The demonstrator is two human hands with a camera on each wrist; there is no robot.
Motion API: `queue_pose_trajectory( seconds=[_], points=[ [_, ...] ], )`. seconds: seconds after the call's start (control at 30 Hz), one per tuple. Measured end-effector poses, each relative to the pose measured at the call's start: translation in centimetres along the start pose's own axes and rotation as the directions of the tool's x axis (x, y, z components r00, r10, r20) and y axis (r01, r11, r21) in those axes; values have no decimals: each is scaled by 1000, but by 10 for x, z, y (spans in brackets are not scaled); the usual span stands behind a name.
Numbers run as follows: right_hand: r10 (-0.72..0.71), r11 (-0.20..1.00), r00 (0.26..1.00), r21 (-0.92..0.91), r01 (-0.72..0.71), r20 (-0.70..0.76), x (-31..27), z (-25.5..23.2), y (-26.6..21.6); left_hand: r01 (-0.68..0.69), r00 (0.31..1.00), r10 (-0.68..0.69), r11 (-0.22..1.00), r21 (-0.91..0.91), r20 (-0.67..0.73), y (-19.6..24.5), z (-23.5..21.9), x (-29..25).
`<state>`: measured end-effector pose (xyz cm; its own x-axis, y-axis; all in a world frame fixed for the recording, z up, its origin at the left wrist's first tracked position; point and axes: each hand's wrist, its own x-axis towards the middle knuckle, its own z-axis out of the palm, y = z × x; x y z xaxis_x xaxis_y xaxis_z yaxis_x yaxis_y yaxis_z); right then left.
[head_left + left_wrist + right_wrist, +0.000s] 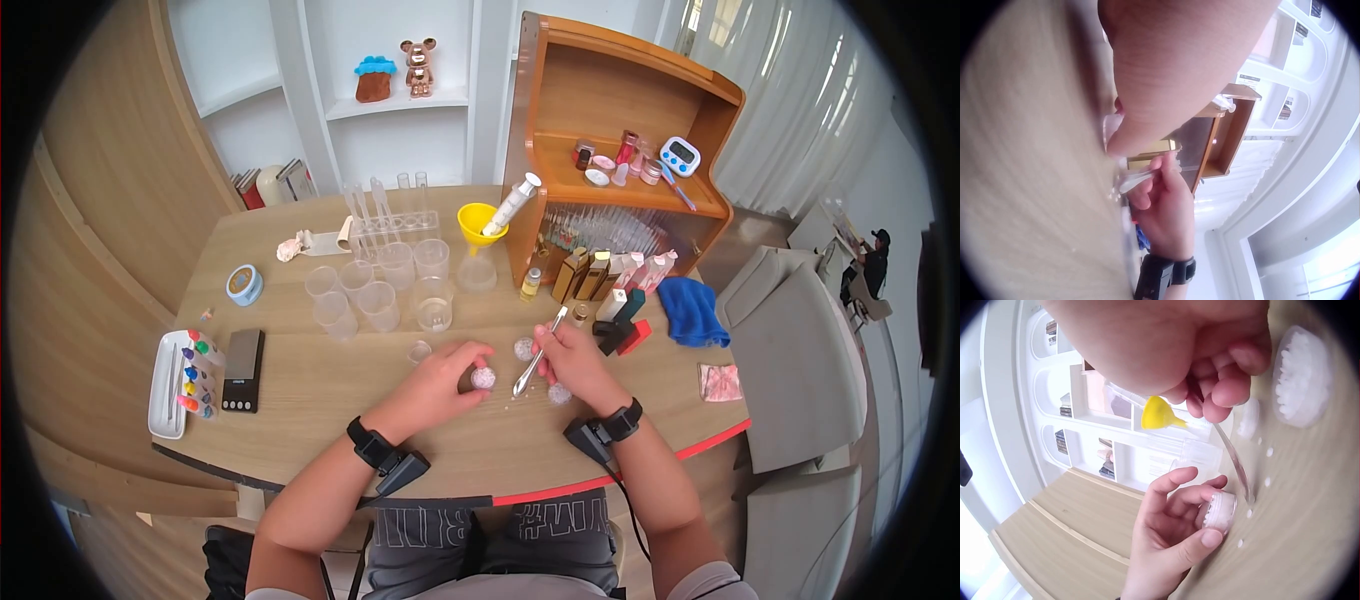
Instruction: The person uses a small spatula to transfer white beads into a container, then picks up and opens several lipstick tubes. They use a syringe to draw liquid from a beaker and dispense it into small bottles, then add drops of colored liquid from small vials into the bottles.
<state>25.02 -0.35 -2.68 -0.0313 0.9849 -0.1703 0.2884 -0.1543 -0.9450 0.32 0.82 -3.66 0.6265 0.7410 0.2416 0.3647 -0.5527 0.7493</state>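
Between thumb and fingers, my left hand (430, 392) holds a small clear jar (1219, 511) of white pellets, tipped on its side close to the table in the right wrist view. My right hand (580, 365) grips a slim metal spoon (528, 373), its fingers curled round the handle. The spoon's tip points down to the tabletop beside several loose white pellets (1267, 482). Another pellet-filled jar (1302, 375) stands below my right hand, and a further small jar (524, 348) is just behind the spoon. A clear lid (419, 351) lies beyond my left hand.
Several plastic cups (378, 305), a test-tube rack (400, 228) and a yellow funnel (478, 222) in a flask stand behind. Leftward are a black scale (243, 370) and a white tray (165, 400). Small boxes (600, 280), a wooden cabinet (528, 150) and a blue cloth (692, 312) are rightward.
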Motion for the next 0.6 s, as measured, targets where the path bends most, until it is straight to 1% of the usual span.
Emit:
queue_pose_trajectory(
  seconds=[0.17, 0.27, 0.37, 0.47, 0.57, 0.6],
  points=[
    [14, 1000, 1000, 15, -14, -17, 2, -2, 3, -7, 1000, 7, 1000, -11, -16, -2, 3, -2],
    [31, 983, 999, 180, -32, 10, 2, -4, 2, -2, 1000, 2, 1000, -9, -10, 0, 1, 0],
    [-12, 951, 998, 310, -6, 56, 0, -3, -2, 5, 1000, -5, 1000, -7, -1, 2, 0, 0],
    [-13, 972, 992, 234, -17, 123, 0, -3, -4, 6, 1000, -6, 1000, -15, 10, 2, -1, 0],
    [-55, 978, 988, 208, 24, 145, 2, -1, 2, -13, 1000, 13, 1000, -7, 3, 1, 0, 1],
    [-43, 976, 990, 218, 13, 134, 3, -1, 2, -11, 1000, 11, 1000, -6, 1, 1, 0, 1]
  ],
)
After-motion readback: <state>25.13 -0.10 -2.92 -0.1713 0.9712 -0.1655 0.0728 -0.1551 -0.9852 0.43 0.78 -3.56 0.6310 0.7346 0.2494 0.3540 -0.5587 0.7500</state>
